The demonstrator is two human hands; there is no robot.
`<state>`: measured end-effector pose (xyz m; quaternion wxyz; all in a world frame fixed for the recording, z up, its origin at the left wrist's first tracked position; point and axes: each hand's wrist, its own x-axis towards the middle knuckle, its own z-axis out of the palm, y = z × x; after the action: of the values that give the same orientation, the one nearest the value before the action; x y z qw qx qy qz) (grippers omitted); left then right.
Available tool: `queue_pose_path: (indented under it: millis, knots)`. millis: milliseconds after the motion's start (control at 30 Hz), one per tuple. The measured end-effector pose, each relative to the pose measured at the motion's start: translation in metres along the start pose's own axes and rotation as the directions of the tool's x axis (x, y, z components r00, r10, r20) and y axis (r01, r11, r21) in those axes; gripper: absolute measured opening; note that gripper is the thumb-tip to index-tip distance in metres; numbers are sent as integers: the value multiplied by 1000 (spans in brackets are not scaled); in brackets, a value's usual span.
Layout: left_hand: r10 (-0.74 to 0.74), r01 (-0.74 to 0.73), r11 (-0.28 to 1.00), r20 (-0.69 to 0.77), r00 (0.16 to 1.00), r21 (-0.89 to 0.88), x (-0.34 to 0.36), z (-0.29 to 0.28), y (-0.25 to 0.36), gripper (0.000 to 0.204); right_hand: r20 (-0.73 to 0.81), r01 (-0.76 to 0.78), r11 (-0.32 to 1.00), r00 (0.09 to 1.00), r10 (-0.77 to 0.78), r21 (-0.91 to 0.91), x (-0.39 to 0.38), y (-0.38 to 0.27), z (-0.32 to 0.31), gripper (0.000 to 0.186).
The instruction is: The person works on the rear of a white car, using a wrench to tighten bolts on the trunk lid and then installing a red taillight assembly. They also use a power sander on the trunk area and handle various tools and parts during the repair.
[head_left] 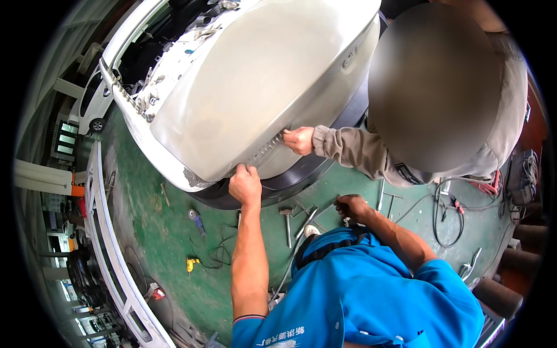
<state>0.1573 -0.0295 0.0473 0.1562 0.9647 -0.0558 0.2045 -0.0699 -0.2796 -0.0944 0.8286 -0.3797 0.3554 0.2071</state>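
Note:
A bare, dull-metal car panel (232,87) fills the upper middle. Along its lower edge stands a row of small metal tabs (266,149). My left hand (246,184) is closed at the near left end of this row, fingertips against the panel; what they pinch is hidden. At the row's other end, a co-worker's hand (299,141) in a tan sleeve is closed on the panel edge. Low by my waist, my right hand (352,209) is curled, apart from the panel. A thin rod end lies close to its fingers, but I cannot tell what it grips.
On the green floor lie a hammer (287,226), a blue angle grinder (196,221), a yellow power tool (191,264) and looped cables (449,226). A long white frame (113,249) runs along the left. The co-worker (493,145) leans in at the right.

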Motion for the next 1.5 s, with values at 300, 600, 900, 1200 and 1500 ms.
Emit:
queue_pose_path:
  millis: [300,600,900,1200,1500]
  knots:
    - [-368,599,124,524,768,-791,-4,15,-19,24,-5,9,1000,1000,-9,2,-1,1,5,29]
    - [35,612,-442,670,742,-655,-99,-33,-44,23,-31,10,1000,999,-10,-3,0,4,-4,26]
    - [44,731,-628,925,378,-268,-156,-5,15,44,269,555,574,818,-509,-602,-58,-55,155,29]
    - [236,660,-699,784,574,-273,-152,1,2,44,763,789,-298,304,-570,-537,-59,-37,189,31]
    - [166,597,-779,853,495,-195,-193,-8,-46,27,752,881,68,438,-493,-468,-70,-33,194,29]
